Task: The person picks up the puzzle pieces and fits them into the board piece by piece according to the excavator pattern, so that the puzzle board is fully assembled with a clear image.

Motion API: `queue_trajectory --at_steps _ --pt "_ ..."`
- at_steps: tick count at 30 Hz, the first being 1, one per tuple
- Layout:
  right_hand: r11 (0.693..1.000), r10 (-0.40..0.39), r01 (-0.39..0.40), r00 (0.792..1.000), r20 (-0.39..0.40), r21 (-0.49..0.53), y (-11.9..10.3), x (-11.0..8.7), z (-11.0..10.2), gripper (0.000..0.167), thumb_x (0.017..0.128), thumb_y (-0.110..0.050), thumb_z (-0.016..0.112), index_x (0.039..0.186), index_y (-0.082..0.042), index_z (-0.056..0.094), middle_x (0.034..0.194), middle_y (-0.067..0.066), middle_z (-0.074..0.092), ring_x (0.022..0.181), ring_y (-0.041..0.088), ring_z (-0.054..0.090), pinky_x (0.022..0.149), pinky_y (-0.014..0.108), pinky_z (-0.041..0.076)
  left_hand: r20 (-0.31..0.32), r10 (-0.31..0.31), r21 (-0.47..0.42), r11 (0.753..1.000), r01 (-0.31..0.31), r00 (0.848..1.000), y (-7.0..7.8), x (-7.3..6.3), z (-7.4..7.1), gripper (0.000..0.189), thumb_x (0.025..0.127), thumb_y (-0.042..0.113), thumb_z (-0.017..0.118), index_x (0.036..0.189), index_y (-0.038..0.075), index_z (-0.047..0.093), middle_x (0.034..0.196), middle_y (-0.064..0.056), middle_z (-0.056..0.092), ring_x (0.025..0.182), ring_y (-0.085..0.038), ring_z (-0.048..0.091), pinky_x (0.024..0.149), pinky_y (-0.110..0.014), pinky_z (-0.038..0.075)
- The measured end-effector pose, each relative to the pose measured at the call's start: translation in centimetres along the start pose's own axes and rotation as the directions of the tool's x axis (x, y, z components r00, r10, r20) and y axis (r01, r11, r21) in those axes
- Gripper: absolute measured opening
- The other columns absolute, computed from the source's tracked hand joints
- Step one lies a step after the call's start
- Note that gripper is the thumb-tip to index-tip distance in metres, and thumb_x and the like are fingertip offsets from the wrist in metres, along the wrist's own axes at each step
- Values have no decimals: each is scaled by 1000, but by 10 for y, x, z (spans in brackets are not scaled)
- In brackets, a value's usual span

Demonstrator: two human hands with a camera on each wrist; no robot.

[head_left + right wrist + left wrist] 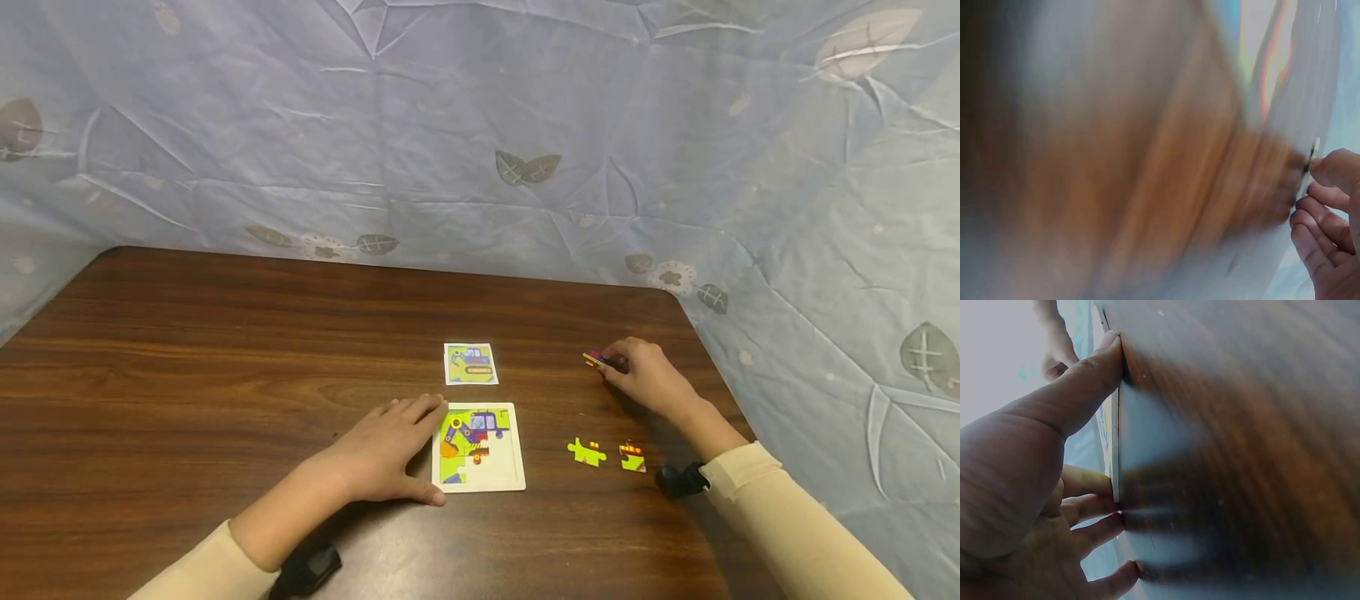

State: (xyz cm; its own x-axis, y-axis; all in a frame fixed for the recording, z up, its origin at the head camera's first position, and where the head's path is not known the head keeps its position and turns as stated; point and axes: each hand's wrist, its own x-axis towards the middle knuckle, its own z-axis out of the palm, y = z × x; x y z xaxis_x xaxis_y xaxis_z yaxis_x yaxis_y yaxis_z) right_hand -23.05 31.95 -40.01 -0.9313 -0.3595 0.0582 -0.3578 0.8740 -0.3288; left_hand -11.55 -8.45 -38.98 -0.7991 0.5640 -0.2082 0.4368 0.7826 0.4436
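Note:
A square puzzle board (495, 479) with a white frame, partly filled with a digger picture, lies on the table. My left hand (393, 450) rests along its left edge, thumb by the near corner and fingertips by the far one. In the left wrist view, the thumb and fingers (1094, 531) touch the board's side (1115, 437). Farther right, my right hand (648, 379) pinches a puzzle piece (592, 358) with purple and yellow stripes, close over the table. The right wrist view has that piece (1314, 152) edge-on at the fingertips.
Two loose puzzle pieces lie right of the board: a mostly green one (587, 452) and a red-and-green one (632, 457). A small picture card (471, 364) of the digger lies beyond the board. Patterned cloth (450, 125) hangs behind and to the right of the wooden table (225, 333).

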Motion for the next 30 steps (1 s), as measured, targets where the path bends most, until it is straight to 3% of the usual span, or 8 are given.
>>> queue_trajectory --at_steps 9,15,23,30 --pt "976 -217 217 976 12 5 -71 -23 14 22 95 -14 76 115 -3 76 111 8 74 99 21 69 82 38 62 6 -14 3 1000 13 1000 0 0 -1 113 81 63 82 164 5 32 173 -16 30 161 -38 28 131 -62 22" --pt "935 -354 352 932 72 46 -113 -39 25 22 97 -17 76 118 -10 76 115 3 72 106 17 70 86 31 63 14 -21 1 1000 21 1000 0 -1 -1 113 81 63 82 164 5 32 173 -17 28 159 -43 29 131 -62 22" --pt "870 -493 491 866 80 48 -135 -50 37 18 98 -19 75 115 -14 78 110 -2 69 99 8 62 80 20 59 6 -19 12 1000 19 1000 0 -1 -1 113 80 65 82 164 6 33 173 -17 29 158 -44 31 131 -63 23" --pt "850 -523 526 849 79 -23 -140 -52 38 15 97 -17 76 112 -16 79 106 -4 69 97 7 61 78 18 57 3 -14 6 1000 14 1000 0 -2 0 113 81 65 81 164 5 33 173 -17 29 159 -43 30 131 -62 22"
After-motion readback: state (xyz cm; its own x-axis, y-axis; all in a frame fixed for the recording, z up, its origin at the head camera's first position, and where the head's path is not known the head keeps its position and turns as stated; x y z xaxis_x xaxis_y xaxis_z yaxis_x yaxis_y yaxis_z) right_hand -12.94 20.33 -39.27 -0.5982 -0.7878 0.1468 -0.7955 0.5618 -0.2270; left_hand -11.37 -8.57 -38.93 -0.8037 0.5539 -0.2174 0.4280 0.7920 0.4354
